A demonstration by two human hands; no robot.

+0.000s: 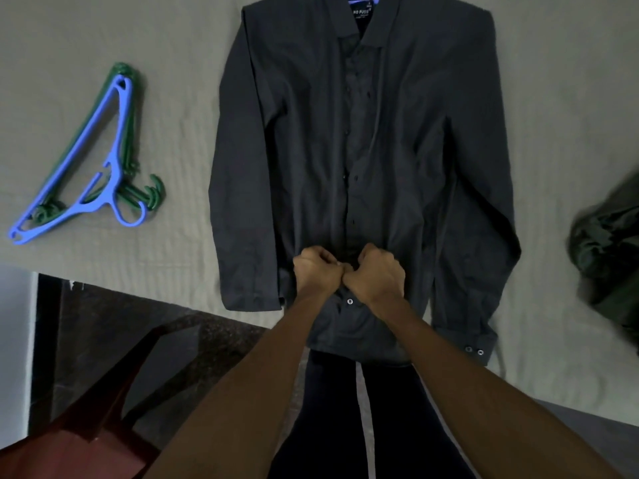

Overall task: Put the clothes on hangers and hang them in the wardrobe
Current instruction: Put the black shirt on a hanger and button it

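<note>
A dark grey long-sleeved shirt (pixel 363 140) lies flat and face up on the bed, collar at the far end, sleeves along its sides. My left hand (pixel 316 269) and my right hand (pixel 377 271) meet knuckle to knuckle on the button strip near the hem. Both pinch the fabric there with curled fingers. A blue hanger (pixel 103 160) lies on top of several green hangers (pixel 138 188) at the left of the bed, well apart from the shirt.
The grey-beige bed sheet (pixel 179 81) covers the surface; its near edge runs diagonally at lower left. A crumpled dark green garment (pixel 608 250) lies at the right edge. A dark red bag (pixel 86 437) sits on the floor at lower left.
</note>
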